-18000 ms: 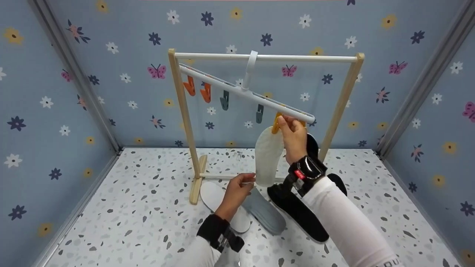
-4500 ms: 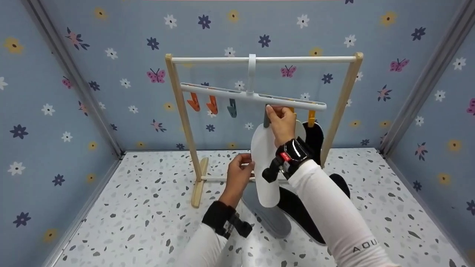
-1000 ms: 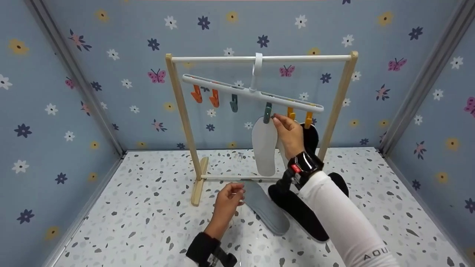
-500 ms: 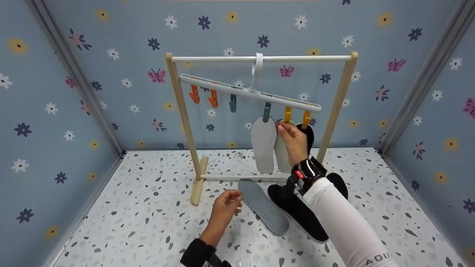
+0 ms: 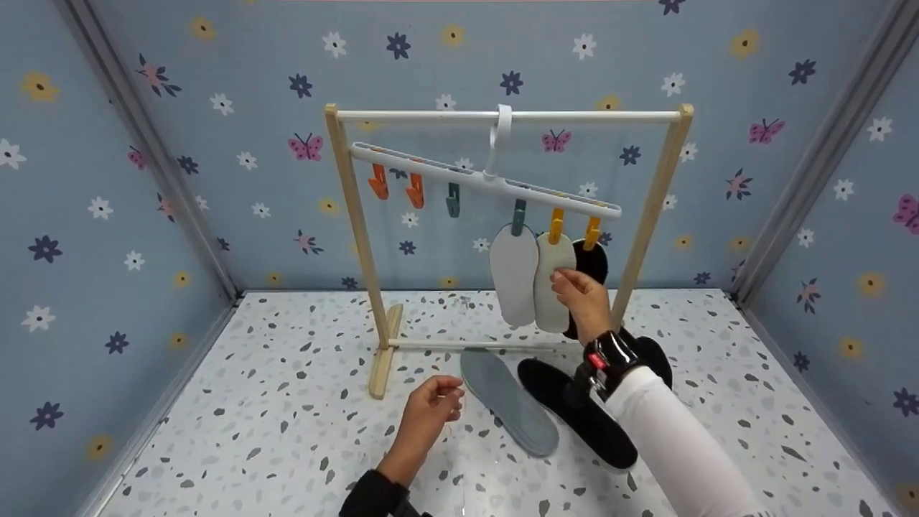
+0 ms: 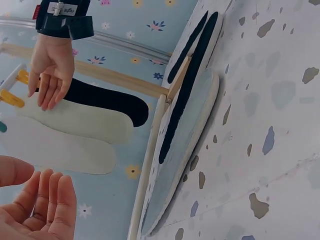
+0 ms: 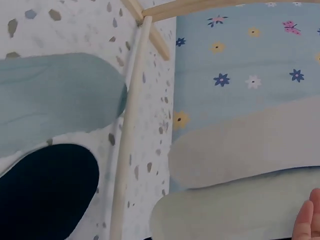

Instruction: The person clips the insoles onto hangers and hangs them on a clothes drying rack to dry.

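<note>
"Both empty?"
"Looks so: the right grip (image 5: 580,298) has loose fingers in front of the cream insole (image 5: 548,298), though I can't tell whether they touch; the left grip (image 5: 427,409) is loosely bent around nothing, near the grey insole (image 5: 510,403)"
"Where's the cream one?"
"Hanging from a yellow clip (image 5: 556,227) on the tilted white hanger (image 5: 431,168), between the white insole (image 5: 515,276) and the black insole (image 5: 591,264)"
"And handling?"
"Probably light and bendy; I'd pinch its edge by the clip, and lift the grey one off the desk (image 5: 273,431) by its end"
</note>
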Demonstrator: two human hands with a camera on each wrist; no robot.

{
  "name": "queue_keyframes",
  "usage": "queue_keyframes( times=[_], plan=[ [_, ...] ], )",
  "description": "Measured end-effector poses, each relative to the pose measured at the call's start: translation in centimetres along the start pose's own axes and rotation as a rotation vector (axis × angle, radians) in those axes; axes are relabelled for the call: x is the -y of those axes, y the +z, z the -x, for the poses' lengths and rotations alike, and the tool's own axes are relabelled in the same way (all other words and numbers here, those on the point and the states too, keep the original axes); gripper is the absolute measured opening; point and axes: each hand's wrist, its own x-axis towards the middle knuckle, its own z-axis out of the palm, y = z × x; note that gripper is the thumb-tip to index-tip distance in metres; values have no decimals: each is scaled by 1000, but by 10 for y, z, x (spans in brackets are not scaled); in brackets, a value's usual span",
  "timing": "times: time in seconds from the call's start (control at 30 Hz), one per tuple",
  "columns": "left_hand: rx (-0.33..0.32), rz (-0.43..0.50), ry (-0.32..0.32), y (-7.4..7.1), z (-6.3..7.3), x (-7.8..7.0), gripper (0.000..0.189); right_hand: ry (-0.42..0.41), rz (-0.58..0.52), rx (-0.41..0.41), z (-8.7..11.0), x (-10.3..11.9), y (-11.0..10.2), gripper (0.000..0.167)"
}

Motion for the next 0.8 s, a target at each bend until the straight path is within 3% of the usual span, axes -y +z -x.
queue_keyframes(
  times=[0.17, 0.47, 0.57, 0.8],
  plan=[
    [-3, -8, 9, -5, 0, 3, 24, 46, 164, -7, 2, -14, -26, 31],
    [-2, -30, 73, -11, 1, 6, 21, 106, 258, -31, 17, -33, -71, 25],
    [-3, -35, 47, -11, 0, 6, 23, 94, 321, -18, 23, -38, -85, 25],
    [-16, -42, -10, -12, -1, 6, 24, 65, 650, 55, 35, -49, -112, 21]
  ],
)
